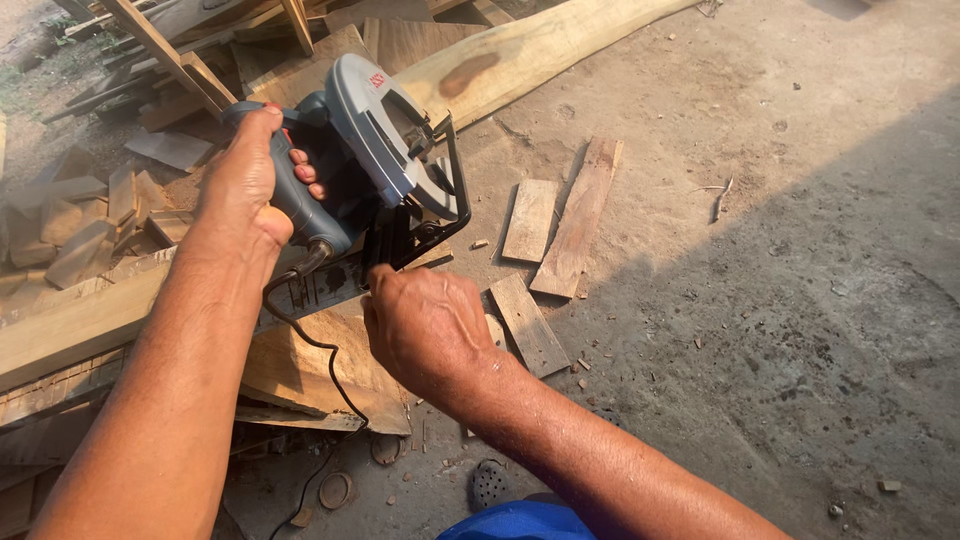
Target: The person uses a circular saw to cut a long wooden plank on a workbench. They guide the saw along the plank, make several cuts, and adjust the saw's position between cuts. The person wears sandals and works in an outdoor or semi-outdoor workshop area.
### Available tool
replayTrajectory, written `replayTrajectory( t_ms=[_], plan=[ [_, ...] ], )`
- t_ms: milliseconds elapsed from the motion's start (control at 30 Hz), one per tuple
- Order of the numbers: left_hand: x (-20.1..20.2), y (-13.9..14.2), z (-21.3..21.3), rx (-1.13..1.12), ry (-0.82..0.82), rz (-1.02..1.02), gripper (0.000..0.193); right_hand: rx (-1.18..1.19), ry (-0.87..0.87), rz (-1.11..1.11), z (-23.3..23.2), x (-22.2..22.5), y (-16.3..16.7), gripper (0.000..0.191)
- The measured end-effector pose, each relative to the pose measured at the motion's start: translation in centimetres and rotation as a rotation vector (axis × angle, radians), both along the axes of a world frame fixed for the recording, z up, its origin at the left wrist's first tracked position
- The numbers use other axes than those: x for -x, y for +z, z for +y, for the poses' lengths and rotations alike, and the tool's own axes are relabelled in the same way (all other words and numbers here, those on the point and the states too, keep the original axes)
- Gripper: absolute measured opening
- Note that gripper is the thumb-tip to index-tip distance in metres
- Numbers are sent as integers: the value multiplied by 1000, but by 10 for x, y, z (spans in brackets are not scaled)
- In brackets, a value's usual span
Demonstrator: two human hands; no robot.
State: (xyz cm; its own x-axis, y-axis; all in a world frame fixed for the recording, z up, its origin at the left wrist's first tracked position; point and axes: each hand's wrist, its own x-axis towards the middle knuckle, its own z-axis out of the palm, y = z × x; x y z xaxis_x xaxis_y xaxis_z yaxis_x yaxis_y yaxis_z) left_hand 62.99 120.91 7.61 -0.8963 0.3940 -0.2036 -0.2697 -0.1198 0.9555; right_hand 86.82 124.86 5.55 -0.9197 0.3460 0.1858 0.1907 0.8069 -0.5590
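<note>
My left hand (245, 175) grips the dark handle of a grey circular saw (385, 140), which is tilted up above a stack of wood. Its black cord (310, 345) trails down from the handle past my wrist. My right hand (425, 325) is closed just below the saw, fingers at the black base frame (455, 215); what it pinches is hidden. Under both hands lies a thick wooden block (320, 375) resting on long planks (80, 325).
Short board offcuts (575, 220) lie on the dirt ground to the right of the saw. A long pale plank (520, 55) runs diagonally at the top. Scrap wood (80, 215) is piled at the left. My blue clothing (520, 522) shows at the bottom edge.
</note>
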Motion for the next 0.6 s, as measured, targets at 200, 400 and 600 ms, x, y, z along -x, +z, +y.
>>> replayTrajectory(
  t_ms=[200, 400, 600],
  plan=[
    [-5, -3, 4, -31, 2, 20, 32, -516, 77, 47, 24, 25, 25, 27],
    [-9, 0, 9, 139, 100, 76, 47, -1046, 12, 48, 55, 93, 25, 57],
    [-4, -6, 7, 87, 122, 94, 48, -1187, 20, 0, 54, 96, 28, 44]
  ],
)
